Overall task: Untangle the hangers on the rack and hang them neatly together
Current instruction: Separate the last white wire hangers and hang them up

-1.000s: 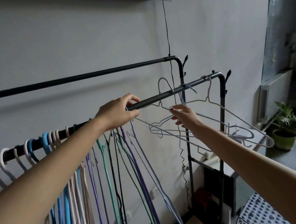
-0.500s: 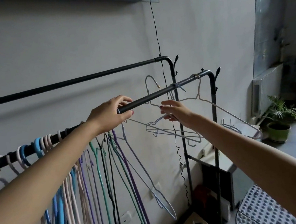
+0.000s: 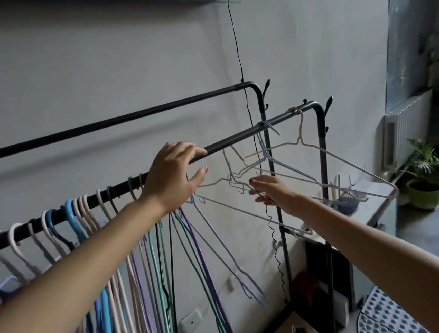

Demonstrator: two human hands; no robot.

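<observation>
While your left hand (image 3: 172,176) rests over the front rail (image 3: 237,141) with fingers draped loosely and thumb spread below, holding nothing firmly, your right hand (image 3: 269,191) reaches into the tangled wire hangers (image 3: 243,174) at about 3 o'clock from it, fingers curled round one of the thin wires. That knot hangs below the rail, between your left hand and the rack's end post (image 3: 323,156); a blue-grey hanger (image 3: 288,170) hooks the rail at about 1 o'clock from your right hand, and a pale hanger (image 3: 347,164) hooks nearer the post, its long shoulder sweeping out toward 4 o'clock. The neat group of hangers (image 3: 83,214) crowds the rail at 8 o'clock from your left hand. I judge the risk to be pulling too soon: the wires cross each other, so a tug on one would likely drag its neighbours, could twist a hook off the rail and drop the lot. A black cord (image 3: 240,57) hangs down just behind the knot, and a swinging hook could snag it. Which wire your right hand holds cannot be told.
</observation>
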